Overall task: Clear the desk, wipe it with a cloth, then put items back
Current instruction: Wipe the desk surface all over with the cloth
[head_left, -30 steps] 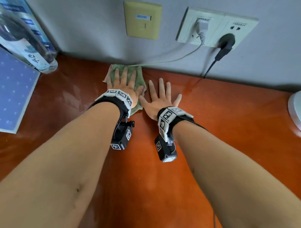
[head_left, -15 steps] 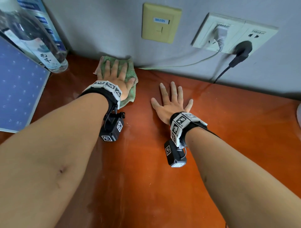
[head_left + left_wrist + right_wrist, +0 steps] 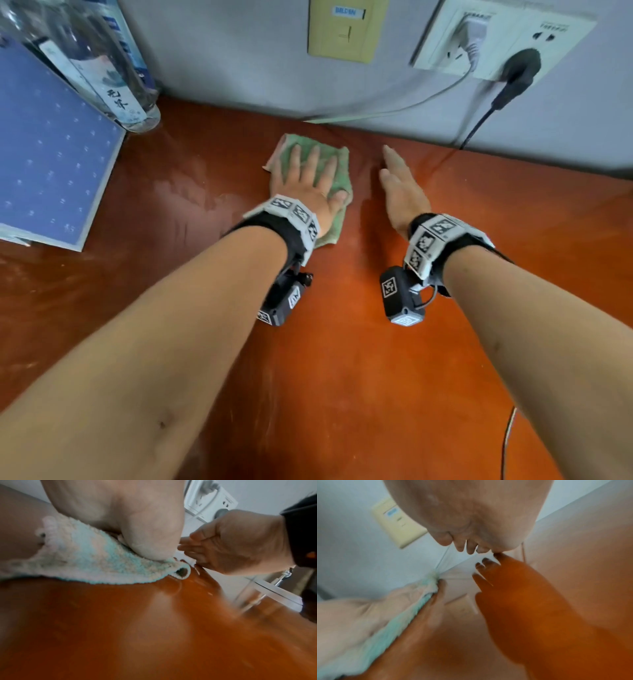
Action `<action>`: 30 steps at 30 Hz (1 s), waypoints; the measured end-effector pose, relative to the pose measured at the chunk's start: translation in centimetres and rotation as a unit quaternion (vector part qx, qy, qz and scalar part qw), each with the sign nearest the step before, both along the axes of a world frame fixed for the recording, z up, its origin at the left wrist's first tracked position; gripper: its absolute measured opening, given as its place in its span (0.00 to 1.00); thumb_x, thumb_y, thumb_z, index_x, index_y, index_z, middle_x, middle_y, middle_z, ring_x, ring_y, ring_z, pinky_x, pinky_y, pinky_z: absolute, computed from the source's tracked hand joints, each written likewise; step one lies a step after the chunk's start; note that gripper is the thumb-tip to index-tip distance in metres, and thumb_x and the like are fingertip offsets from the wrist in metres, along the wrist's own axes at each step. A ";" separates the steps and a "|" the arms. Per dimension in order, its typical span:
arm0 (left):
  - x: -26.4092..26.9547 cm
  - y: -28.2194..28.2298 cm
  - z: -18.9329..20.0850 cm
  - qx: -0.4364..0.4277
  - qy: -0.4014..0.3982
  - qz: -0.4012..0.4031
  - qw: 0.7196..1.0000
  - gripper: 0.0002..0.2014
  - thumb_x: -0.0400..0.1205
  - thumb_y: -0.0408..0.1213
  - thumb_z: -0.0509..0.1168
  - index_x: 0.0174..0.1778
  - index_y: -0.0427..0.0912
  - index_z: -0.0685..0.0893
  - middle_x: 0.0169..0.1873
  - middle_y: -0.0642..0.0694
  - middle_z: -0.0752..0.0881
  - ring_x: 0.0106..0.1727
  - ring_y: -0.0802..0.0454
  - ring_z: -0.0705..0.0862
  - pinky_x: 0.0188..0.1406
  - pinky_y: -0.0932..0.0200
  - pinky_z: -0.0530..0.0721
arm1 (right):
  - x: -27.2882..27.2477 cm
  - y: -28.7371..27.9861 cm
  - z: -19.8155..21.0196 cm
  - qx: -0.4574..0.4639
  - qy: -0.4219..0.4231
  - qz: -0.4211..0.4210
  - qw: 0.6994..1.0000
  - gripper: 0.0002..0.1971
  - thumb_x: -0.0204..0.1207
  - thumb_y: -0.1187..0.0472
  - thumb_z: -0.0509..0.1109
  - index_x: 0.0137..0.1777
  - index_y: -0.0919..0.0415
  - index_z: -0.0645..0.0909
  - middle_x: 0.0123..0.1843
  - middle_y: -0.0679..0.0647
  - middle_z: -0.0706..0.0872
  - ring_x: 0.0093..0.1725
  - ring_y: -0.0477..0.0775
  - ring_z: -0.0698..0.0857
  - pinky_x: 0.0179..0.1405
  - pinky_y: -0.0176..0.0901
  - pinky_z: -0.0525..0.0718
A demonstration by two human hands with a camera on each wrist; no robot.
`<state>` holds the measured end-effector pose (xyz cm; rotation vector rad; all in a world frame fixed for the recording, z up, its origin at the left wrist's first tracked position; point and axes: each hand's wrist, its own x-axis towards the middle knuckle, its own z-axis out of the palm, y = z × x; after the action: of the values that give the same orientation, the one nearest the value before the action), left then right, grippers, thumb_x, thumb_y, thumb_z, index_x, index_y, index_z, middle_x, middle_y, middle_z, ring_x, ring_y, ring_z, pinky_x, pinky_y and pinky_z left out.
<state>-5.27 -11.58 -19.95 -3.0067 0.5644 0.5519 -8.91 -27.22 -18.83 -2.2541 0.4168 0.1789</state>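
While pressing palm-down on the green terry cloth (image 3: 340, 171), left hand (image 3: 308, 185) spread wide, fingers straight and a little apart, thumb out along the cloth's right edge. Nothing gripped or pinched; only flat pressure through palm and fingers. Cloth crumpled on the red-brown desk (image 3: 342, 359), near the back wall, roughly below the beige wall plate (image 3: 346, 31), with its near corner poking out under the wrist band.

Just beside it to the right, apart from the cloth: right hand (image 3: 400, 195), released, fingers straight and close together, turned partly on edge with the thumb side up. Holding nothing. From the right wrist view, little-finger side (image 3: 508, 547) down at the glossy desk top, meeting its own reflection there; picture blurred, so firm contact hard to judge.

From the left wrist view, heel of the left hand (image 3: 120, 513) sunk into the fluffy pale-green and white cloth (image 3: 96, 563), one rolled fold at its right end, right hand (image 3: 236, 543) beyond it.

Left of the cloth, faint wet streaks (image 3: 185, 195) on the wood. Further left, a blue dotted board (image 3: 51, 154) lying on the desk, and a clear plastic bottle (image 3: 102, 68) behind it in the corner. Up on the wall, a white double socket (image 3: 548, 34) with a white plug (image 3: 474, 31) and a black plug (image 3: 520, 68), cables trailing down toward the desk's back edge.
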 end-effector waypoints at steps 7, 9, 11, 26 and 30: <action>-6.3 -5.1 0.0 -0.013 0.016 -0.046 0.999 0.32 0.85 0.61 0.35 0.83 0.55 0.35 0.83 0.49 0.32 0.82 0.41 0.31 0.78 0.34 0.33 | -6.3 -4.1 -0.4 -0.208 0.115 0.010 0.971 0.30 0.85 0.54 0.49 0.86 0.43 0.46 0.87 0.41 0.41 0.85 0.43 0.37 0.80 0.63 0.33; -7.2 -5.4 0.1 -0.014 0.018 -0.054 0.998 0.32 0.85 0.61 0.34 0.83 0.55 0.34 0.82 0.49 0.32 0.82 0.42 0.30 0.78 0.35 0.32 | -7.5 -3.3 -0.9 -0.217 0.134 0.013 0.967 0.31 0.86 0.50 0.47 0.86 0.46 0.41 0.86 0.41 0.36 0.84 0.43 0.35 0.80 0.63 0.31; -7.4 -4.8 0.1 -0.019 0.012 -0.066 0.998 0.32 0.85 0.62 0.34 0.83 0.56 0.34 0.82 0.50 0.32 0.82 0.43 0.30 0.79 0.36 0.32 | -8.0 -2.7 -1.1 -0.215 0.140 0.014 0.966 0.31 0.87 0.48 0.45 0.86 0.47 0.38 0.86 0.41 0.34 0.84 0.43 0.33 0.80 0.62 0.30; -13.9 -5.8 0.5 0.004 0.027 0.052 0.998 0.32 0.84 0.62 0.34 0.82 0.55 0.32 0.82 0.48 0.31 0.82 0.40 0.30 0.79 0.35 0.32 | -14.4 -6.9 -0.4 -0.237 0.163 0.055 0.956 0.31 0.87 0.50 0.43 0.86 0.51 0.35 0.86 0.43 0.32 0.84 0.44 0.33 0.82 0.61 0.34; -17.0 -8.9 0.4 -0.011 0.025 0.007 1.000 0.32 0.85 0.61 0.34 0.82 0.55 0.33 0.82 0.48 0.31 0.82 0.41 0.29 0.77 0.36 0.29 | -16.6 -8.7 -0.3 -0.249 0.158 0.050 0.954 0.31 0.87 0.51 0.44 0.86 0.51 0.36 0.86 0.43 0.33 0.84 0.44 0.34 0.82 0.60 0.34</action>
<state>-22.27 -20.46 -19.50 -3.0268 0.5558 0.6286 -25.46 -35.92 -19.17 -2.7554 0.5641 0.5441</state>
